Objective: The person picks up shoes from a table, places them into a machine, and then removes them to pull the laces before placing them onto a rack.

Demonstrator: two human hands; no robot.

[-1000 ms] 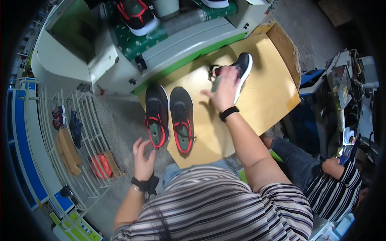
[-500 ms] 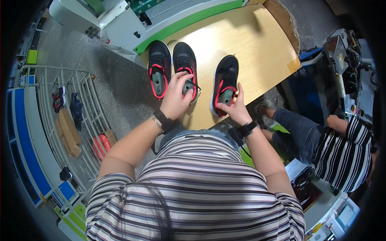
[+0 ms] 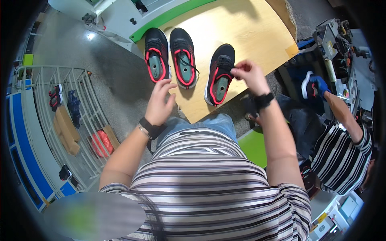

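Observation:
Three black sneakers with red collar linings and grey-green pieces inside stand on the wooden tabletop (image 3: pixel 257 32). My right hand (image 3: pixel 251 76) is at the right sneaker (image 3: pixel 221 72), its fingertips pinched on the shoelace (image 3: pixel 231 69) beside the tongue; the lace itself is mostly hidden. My left hand (image 3: pixel 160 102) is in the air at the near edge, fingers apart and holding nothing, just below the left sneaker (image 3: pixel 157 40). On the middle sneaker (image 3: pixel 181 40), a loose black lace hangs over the right side of the opening.
A white machine with a green edge (image 3: pixel 177 17) borders the table's far side. At left stands a metal rack (image 3: pixel 86 120) with shoes, cardboard and a red bag. On the right, a co-worker in a striped shirt (image 3: pixel 341 156) holds a shoe (image 3: pixel 309 86) in a blue-gloved hand.
My left hand has come off the middle sneaker toward me and to the left. My right hand has moved from the right sneaker's heel opening up to its laces. The co-worker's gloved hand has appeared.

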